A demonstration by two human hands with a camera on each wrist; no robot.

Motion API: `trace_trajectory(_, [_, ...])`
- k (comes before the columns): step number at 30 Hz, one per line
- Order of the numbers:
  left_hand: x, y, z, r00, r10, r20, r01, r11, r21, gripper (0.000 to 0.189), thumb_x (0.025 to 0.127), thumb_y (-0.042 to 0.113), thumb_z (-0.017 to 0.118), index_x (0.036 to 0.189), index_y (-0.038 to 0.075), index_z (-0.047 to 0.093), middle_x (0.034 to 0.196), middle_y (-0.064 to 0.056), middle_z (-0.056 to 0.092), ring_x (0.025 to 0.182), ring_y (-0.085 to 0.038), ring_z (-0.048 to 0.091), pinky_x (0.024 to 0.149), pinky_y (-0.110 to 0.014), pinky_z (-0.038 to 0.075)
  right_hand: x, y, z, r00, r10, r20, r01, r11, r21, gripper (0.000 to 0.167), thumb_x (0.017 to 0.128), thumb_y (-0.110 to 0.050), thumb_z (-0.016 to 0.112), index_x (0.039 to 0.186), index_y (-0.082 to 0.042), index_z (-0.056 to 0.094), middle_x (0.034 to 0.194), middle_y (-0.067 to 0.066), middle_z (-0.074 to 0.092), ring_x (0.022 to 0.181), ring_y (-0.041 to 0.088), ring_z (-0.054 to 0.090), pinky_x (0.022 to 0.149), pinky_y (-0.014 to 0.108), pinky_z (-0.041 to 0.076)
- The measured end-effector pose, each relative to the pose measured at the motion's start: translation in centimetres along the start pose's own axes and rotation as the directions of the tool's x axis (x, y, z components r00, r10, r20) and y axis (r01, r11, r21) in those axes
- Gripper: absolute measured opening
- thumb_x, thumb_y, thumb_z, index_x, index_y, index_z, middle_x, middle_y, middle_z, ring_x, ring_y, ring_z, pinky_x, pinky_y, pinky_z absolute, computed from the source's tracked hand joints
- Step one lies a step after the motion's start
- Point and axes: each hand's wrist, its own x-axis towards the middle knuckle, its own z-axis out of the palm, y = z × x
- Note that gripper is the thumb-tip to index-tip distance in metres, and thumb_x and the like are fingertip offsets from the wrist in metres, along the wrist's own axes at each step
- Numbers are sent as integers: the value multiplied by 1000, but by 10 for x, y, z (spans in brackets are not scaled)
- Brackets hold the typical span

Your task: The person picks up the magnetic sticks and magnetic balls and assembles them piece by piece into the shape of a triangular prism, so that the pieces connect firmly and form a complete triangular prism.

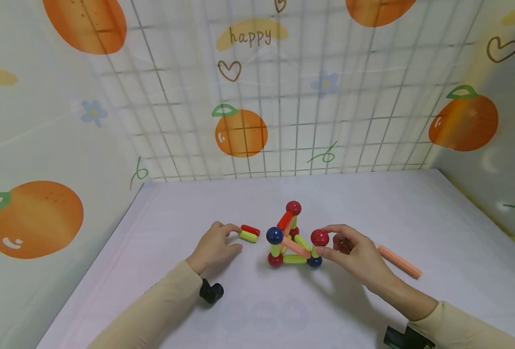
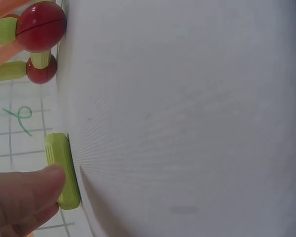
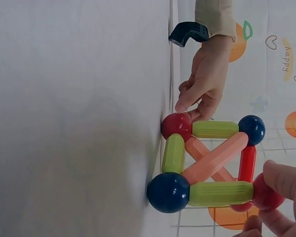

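Note:
A small frame of magnetic rods and balls stands on the white table. My right hand (image 1: 355,249) pinches a red ball (image 1: 320,238) between thumb and fingers. That ball sits on top of an upright green rod (image 3: 221,193), which rises from a blue ball (image 3: 168,192). Across from it, my left hand (image 1: 214,245) is at a loose green rod (image 2: 63,170) lying beside a red rod (image 1: 250,230). Its index fingertip reaches the rods' near end, while the thumb looks apart from them in the head view. Peach rods (image 3: 217,158) run diagonally across the frame's sides.
A loose peach rod (image 1: 400,261) lies to the right, beyond the right wrist. Dark wrist cameras (image 1: 211,292) are strapped to both forearms. Printed cloth with oranges (image 1: 241,133) and a grid surrounds the table (image 1: 249,198) at the back and sides.

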Motion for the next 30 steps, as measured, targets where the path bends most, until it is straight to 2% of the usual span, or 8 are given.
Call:
trace_trajectory(5, [5,-1,2,999,-36,35,35,999,29,40,85,21,75,123,14,64,107,-14,56,90,-22,56,80,-37,48,0,0,0,1000,6,4,-6,1000,0,44,79,-37,81,118,-23,65,83,6,54,74,17,47,58,24,38])
trace_trajectory(9, [8,-1,3,998,-38,42,37,998,45,42,85,23,75,124,15,63,106,-14,56,88,-21,56,79,-36,47,0,0,1,1000,5,9,-5,1000,-2,43,80,-36,81,118,-23,65,83,6,54,74,17,47,57,23,38])
trace_trajectory(15, [11,-2,5,999,-29,36,27,998,55,30,84,22,75,111,14,64,105,-13,56,89,-22,56,80,-38,48,1,0,0,1000,8,12,-8,1000,-5,44,79,-37,81,118,-23,65,83,6,54,74,18,47,57,23,38])
trace_trajectory(23, [15,1,7,997,-39,61,34,996,82,33,85,26,75,115,15,65,107,-12,56,88,-21,54,84,-38,49,1,-2,-1,1000,16,19,-17,1000,7,47,80,-35,81,121,-23,64,86,7,55,77,19,47,58,24,38])
trace_trajectory(30, [17,2,8,999,-6,51,1,996,90,21,84,25,76,98,13,69,98,-9,56,82,-19,51,78,-35,47,1,-1,-1,1000,7,24,-8,999,31,44,80,-35,81,120,-23,65,85,7,54,77,18,47,58,24,38])
